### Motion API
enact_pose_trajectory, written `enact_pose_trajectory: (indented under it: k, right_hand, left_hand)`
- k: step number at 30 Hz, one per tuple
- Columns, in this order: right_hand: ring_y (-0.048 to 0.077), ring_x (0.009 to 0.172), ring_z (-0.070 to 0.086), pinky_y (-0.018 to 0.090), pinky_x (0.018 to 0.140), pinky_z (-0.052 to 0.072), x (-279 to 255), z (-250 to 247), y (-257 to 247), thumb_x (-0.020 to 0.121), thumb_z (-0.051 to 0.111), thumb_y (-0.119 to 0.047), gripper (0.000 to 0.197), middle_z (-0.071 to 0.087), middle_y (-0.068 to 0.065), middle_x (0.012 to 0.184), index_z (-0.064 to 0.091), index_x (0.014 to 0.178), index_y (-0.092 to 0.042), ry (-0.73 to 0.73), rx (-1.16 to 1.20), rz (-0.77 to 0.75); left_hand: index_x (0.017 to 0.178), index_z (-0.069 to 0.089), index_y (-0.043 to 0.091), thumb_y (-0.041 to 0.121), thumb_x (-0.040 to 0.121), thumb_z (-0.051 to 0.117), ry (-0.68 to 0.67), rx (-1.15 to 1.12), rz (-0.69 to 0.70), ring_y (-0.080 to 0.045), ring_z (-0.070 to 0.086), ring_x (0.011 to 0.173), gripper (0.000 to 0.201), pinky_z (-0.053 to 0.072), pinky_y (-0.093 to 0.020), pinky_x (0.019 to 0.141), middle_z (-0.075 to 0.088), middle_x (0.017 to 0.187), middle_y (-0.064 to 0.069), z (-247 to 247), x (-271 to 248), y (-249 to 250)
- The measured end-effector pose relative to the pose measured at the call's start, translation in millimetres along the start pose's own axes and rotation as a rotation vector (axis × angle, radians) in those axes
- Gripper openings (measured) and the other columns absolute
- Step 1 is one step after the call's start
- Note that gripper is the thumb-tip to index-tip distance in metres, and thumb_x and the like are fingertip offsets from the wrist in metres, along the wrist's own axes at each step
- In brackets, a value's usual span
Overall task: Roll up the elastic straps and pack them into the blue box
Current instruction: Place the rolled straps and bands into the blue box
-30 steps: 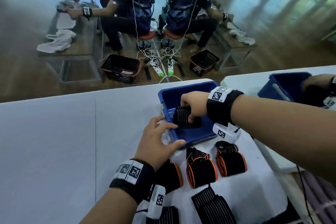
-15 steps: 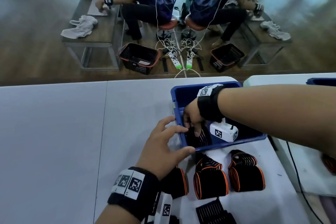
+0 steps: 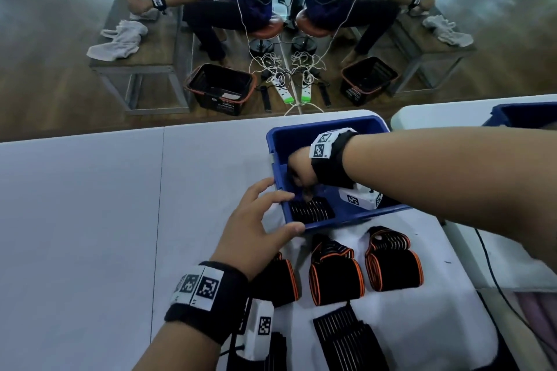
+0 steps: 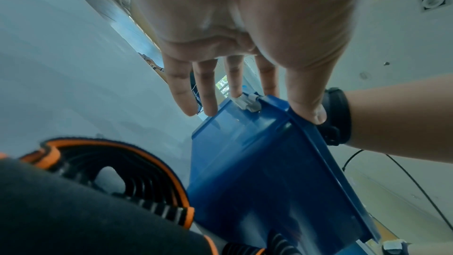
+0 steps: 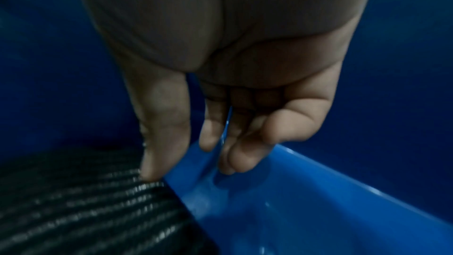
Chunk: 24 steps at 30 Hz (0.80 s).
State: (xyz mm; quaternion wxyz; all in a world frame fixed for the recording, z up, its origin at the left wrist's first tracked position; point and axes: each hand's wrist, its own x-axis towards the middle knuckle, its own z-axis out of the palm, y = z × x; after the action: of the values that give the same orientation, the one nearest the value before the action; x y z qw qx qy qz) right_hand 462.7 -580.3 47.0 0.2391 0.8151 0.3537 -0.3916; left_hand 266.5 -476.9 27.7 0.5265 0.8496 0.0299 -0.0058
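Packing step: my right hand (image 3: 301,169) is inside the blue box (image 3: 301,135), fingers slack and holding nothing, thumb tip on the rolled strap (image 3: 312,209) in its 7 o'clock corner. My left hand (image 3: 253,229), splayed, braces that corner. Next I'd fetch another roll (image 3: 336,272) from the worktop (image 3: 90,235) at the box's 6 o'clock.

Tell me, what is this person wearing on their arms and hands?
Both forearms are bare, no sleeves or gloves. The left hand and right hand each have a wide black wristband carrying white tags printed with black square codes. A small white box, also code-marked, hangs under each wrist.
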Motion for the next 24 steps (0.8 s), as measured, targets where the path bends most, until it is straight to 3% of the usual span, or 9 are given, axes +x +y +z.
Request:
enact_pose_trajectory:
  k: [4, 8, 13, 15, 17, 19, 24]
  right_hand:
    - [0.025, 0.093, 0.065, 0.035, 0.078, 0.052, -47, -6, 15, 0.076, 0.082, -0.031, 0.035, 0.070, 0.004, 0.101, 0.069, 0.104, -0.013, 0.265, 0.110, -0.005]
    - [0.017, 0.079, 0.058, 0.033, 0.074, 0.048, -125, 4, 24, 0.077, 0.081, -0.029, 0.029, 0.057, -0.010, 0.077, 0.064, 0.098, -0.019, 0.408, 0.271, -0.034]
    - [0.002, 0.070, 0.061, 0.018, 0.067, 0.047, -204, 66, -5, 0.078, 0.079, -0.028, 0.022, 0.070, -0.010, 0.077, 0.064, 0.094, -0.026, 0.325, 0.452, -0.177]
    - [0.002, 0.072, 0.061, 0.023, 0.071, 0.051, -210, 106, -27, 0.078, 0.077, -0.031, 0.023, 0.069, -0.011, 0.079, 0.064, 0.097, -0.027, 0.220, 0.444, -0.222]
    - [0.007, 0.087, 0.062, 0.032, 0.081, 0.053, -204, 148, -52, 0.081, 0.075, -0.034, 0.030, 0.068, -0.010, 0.094, 0.064, 0.108, -0.027, 0.119, 0.386, -0.264]
    - [0.019, 0.111, 0.058, 0.037, 0.095, 0.049, -196, 184, -73, 0.084, 0.074, -0.036, 0.046, 0.062, -0.002, 0.120, 0.059, 0.125, -0.023, 0.070, 0.312, -0.284]
    - [0.025, 0.136, 0.036, 0.038, 0.112, 0.036, -180, 236, -93, 0.089, 0.070, -0.029, 0.066, 0.037, 0.004, 0.150, 0.039, 0.147, -0.018, 0.187, 0.307, -0.321]
  left_hand:
    - [0.118, 0.064, 0.046, 0.040, 0.078, 0.084, -0.003, 0.006, -0.002, -0.007, 0.050, 0.127, 0.045, 0.049, -0.045, 0.103, 0.041, 0.146, 0.024, -1, 1, 0]
    - [0.118, 0.065, 0.044, 0.039, 0.078, 0.084, -0.005, 0.018, -0.010, -0.007, 0.053, 0.123, 0.044, 0.053, -0.044, 0.099, 0.043, 0.147, 0.021, -2, 1, 5]
    - [0.118, 0.066, 0.041, 0.033, 0.079, 0.083, 0.011, 0.017, -0.022, -0.006, 0.056, 0.117, 0.043, 0.055, -0.041, 0.096, 0.045, 0.141, 0.022, -1, -2, 11]
    - [0.118, 0.066, 0.041, 0.032, 0.081, 0.083, 0.016, 0.022, -0.014, -0.004, 0.056, 0.115, 0.042, 0.054, -0.036, 0.096, 0.045, 0.140, 0.022, -1, -3, 14]
    - [0.118, 0.066, 0.041, 0.031, 0.082, 0.082, 0.017, 0.024, -0.006, -0.004, 0.057, 0.113, 0.040, 0.053, -0.029, 0.096, 0.046, 0.139, 0.020, -1, -4, 16]
    - [0.119, 0.065, 0.038, 0.030, 0.083, 0.082, 0.020, 0.037, 0.004, -0.008, 0.058, 0.113, 0.040, 0.050, -0.023, 0.095, 0.046, 0.138, 0.019, -1, -5, 18]
    - [0.120, 0.064, 0.037, 0.030, 0.084, 0.080, 0.017, 0.052, 0.018, -0.007, 0.059, 0.110, 0.040, 0.049, -0.016, 0.092, 0.046, 0.139, 0.017, -1, -7, 18]
